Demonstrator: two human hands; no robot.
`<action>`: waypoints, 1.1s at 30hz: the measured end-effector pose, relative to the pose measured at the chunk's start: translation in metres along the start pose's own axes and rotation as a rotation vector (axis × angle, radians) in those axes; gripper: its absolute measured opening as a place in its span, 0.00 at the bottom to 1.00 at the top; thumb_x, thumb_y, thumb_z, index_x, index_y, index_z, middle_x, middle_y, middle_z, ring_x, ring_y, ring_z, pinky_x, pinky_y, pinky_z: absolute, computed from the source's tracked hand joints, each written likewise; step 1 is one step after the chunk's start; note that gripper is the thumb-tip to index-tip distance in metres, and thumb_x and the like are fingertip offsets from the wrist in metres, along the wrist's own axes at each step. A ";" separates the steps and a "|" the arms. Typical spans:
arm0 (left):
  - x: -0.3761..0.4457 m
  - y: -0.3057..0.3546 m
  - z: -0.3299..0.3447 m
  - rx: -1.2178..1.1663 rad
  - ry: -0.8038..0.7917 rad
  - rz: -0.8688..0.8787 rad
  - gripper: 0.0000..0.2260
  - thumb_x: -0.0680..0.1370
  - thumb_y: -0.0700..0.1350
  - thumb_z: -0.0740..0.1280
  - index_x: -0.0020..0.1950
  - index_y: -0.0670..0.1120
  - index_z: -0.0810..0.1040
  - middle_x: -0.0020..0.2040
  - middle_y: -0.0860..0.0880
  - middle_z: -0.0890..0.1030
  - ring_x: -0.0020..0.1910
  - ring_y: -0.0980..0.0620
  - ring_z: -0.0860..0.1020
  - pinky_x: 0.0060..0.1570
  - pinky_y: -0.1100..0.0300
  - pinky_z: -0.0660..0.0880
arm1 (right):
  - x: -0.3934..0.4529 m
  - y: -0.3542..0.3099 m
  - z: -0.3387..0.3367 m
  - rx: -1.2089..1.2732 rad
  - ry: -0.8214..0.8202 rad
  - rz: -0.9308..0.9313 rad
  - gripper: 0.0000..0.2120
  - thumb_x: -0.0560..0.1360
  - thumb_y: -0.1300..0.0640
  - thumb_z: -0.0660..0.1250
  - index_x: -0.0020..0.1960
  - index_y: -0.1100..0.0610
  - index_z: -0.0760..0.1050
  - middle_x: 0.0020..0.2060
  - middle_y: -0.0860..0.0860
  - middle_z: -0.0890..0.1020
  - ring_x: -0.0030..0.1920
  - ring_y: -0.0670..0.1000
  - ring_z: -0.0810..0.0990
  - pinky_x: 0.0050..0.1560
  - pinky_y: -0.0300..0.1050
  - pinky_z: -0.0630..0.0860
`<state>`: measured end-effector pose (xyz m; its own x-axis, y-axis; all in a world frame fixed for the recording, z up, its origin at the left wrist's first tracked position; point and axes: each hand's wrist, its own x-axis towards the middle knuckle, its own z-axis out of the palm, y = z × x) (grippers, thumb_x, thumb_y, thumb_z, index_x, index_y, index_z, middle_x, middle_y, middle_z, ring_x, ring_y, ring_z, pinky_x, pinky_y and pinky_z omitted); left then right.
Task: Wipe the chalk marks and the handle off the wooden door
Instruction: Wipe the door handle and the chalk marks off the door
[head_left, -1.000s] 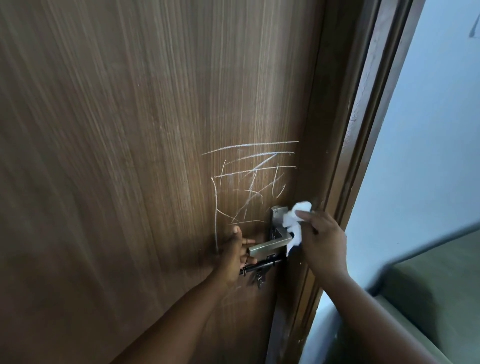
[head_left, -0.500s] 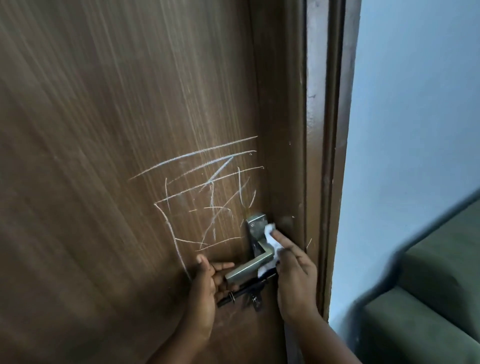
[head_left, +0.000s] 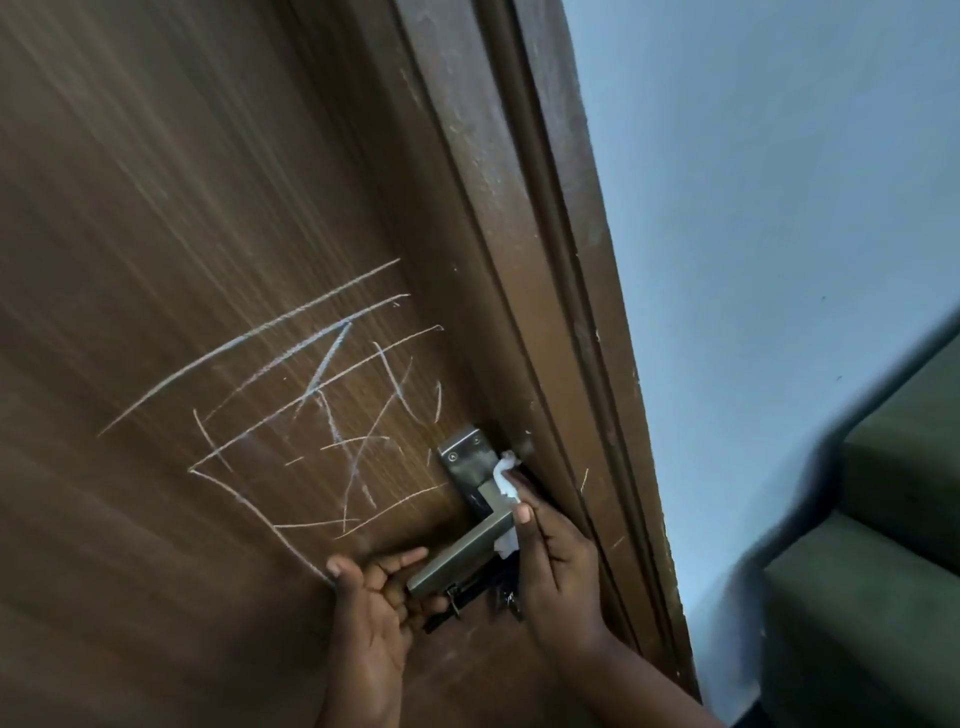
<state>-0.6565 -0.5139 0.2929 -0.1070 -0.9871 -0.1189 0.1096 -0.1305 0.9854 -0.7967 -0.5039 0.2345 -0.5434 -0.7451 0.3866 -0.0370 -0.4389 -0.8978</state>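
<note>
A dark wooden door (head_left: 182, 218) fills the left of the view, with white chalk marks (head_left: 311, 405) scrawled above and left of a metal lever handle (head_left: 462, 553). My right hand (head_left: 556, 566) holds a crumpled white tissue (head_left: 506, 486) pressed against the handle's neck and backplate (head_left: 465, 457). My left hand (head_left: 374, 597) curls under the free end of the lever, fingers touching it. A dark key bunch (head_left: 467, 597) hangs below the handle, partly hidden by both hands.
The brown door frame (head_left: 561, 291) runs along the door's right edge. A pale blue wall (head_left: 779, 208) lies beyond it. A dark green cushioned seat (head_left: 872, 571) stands at the lower right.
The view has tilted and drawn closer to the door. My right hand has slid the tissue down from the backplate's top onto the handle's neck. My left hand stays at the lever's end.
</note>
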 end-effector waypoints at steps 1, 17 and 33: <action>0.000 -0.001 0.000 0.011 0.014 0.008 0.49 0.55 0.81 0.59 0.53 0.40 0.77 0.45 0.38 0.84 0.38 0.47 0.79 0.43 0.52 0.71 | 0.001 0.001 -0.003 -0.049 -0.030 -0.035 0.17 0.80 0.50 0.56 0.64 0.53 0.75 0.52 0.47 0.83 0.54 0.48 0.81 0.55 0.49 0.78; -0.008 0.008 0.012 0.074 0.109 0.016 0.55 0.40 0.81 0.65 0.50 0.38 0.76 0.38 0.43 0.85 0.40 0.45 0.78 0.40 0.53 0.71 | -0.001 -0.030 -0.029 -0.254 -0.161 0.135 0.17 0.77 0.65 0.60 0.60 0.51 0.78 0.48 0.40 0.81 0.51 0.28 0.73 0.48 0.18 0.65; -0.012 0.006 0.006 0.121 0.074 0.054 0.52 0.47 0.82 0.63 0.53 0.41 0.77 0.44 0.44 0.85 0.39 0.50 0.81 0.45 0.53 0.73 | -0.016 0.016 -0.014 -0.192 -0.192 0.019 0.21 0.74 0.67 0.64 0.64 0.53 0.74 0.62 0.43 0.75 0.65 0.38 0.70 0.65 0.32 0.65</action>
<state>-0.6608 -0.5027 0.3005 -0.0303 -0.9971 -0.0697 -0.0076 -0.0695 0.9976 -0.8002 -0.4921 0.2114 -0.3772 -0.8421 0.3854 -0.1966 -0.3338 -0.9219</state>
